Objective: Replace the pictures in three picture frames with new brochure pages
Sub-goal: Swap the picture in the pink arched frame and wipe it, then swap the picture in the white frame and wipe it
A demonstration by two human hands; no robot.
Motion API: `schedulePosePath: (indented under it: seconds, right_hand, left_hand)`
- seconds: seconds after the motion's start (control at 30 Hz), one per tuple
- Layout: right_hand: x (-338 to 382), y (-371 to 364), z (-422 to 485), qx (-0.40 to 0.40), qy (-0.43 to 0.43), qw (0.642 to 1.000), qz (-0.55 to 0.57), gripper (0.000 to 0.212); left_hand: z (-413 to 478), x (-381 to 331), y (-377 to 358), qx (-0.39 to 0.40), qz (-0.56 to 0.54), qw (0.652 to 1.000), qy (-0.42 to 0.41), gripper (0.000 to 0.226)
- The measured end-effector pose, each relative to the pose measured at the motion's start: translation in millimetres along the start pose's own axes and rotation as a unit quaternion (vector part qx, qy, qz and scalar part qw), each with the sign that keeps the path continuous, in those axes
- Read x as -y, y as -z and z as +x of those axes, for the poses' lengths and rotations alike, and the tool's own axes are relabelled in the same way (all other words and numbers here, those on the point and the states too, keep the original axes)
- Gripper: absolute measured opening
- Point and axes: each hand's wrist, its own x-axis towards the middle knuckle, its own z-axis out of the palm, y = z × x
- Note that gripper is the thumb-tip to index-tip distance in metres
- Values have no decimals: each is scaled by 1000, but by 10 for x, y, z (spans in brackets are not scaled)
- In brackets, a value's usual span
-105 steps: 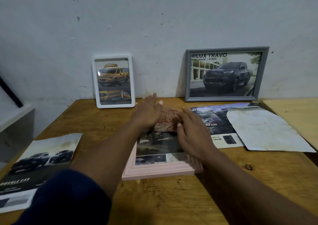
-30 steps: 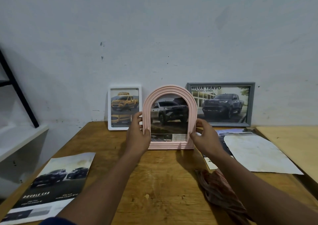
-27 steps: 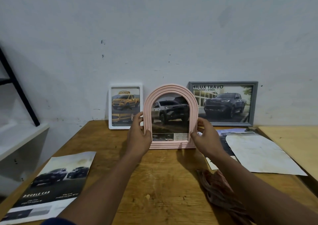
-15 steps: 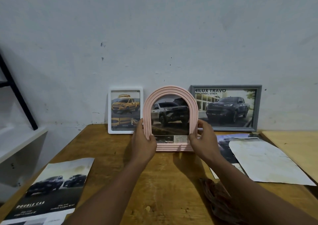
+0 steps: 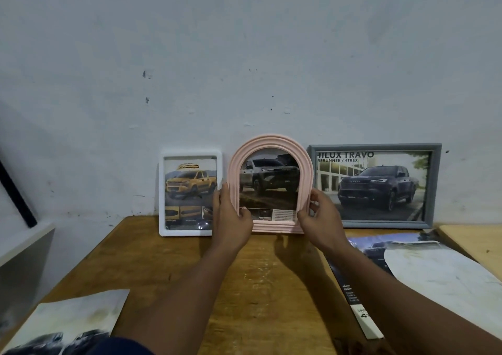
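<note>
Standing upright at centre frame on the desk (image 5: 271,286), the pink arched frame (image 5: 269,148) is gripped at its lower sides by the left hand (image 5: 231,219) and right hand (image 5: 320,219), between the white frame (image 5: 190,157) and grey frame (image 5: 434,186).

Wooden table (image 5: 271,286) — white frame (image 5: 190,191), grey frame (image 5: 375,186) at back; left brochure (image 5: 76,314), right brochure (image 5: 369,248).

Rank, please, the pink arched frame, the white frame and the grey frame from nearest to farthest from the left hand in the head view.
1. The pink arched frame, gripped at its left edge by the left hand.
2. The white frame, just left of the hand.
3. The grey frame, far right, beyond the pink one.
</note>
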Motion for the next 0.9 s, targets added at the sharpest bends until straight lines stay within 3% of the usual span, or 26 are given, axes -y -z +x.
schedulePosePath:
  seconds: [0.17,0.33,0.57,0.73,0.9]
  right_hand:
    - [-53,-35,31,7,0,999,-36,58]
    - [-1,-72,96,30,-7,996,-78,39]
    - [36,-106,93,48,-16,991,-123,47]
    - [215,-152,-7,-13,24,991,-129,50]
    - [625,-481,-86,76,41,993,-77,45]
  left_hand:
    - [-35,77,-81,22,20,1000,-4,86]
    - [-63,140,-138,64,75,995,-21,89]
    - [-62,187,-155,106,123,987,-21,87]
    - [-110,160,65,81,107,990,-33,83]
    - [-6,285,561,24,143,989,-30,78]
